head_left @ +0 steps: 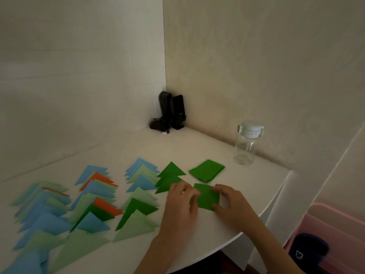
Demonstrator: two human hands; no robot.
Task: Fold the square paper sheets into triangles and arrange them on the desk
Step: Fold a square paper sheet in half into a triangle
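Hands (182,196) (227,198) at green sheet (206,196) edges

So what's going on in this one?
A person is folding paper at a white desk. Both hands, left hand and right hand, rest on a dark green sheet, seemingly about to fold it. A small pile of unfolded green sheets lies just behind. To the left, columns of finished triangles in blue, green and orange overlap across the desk.

Head view, close — facing down, desk (227,224)
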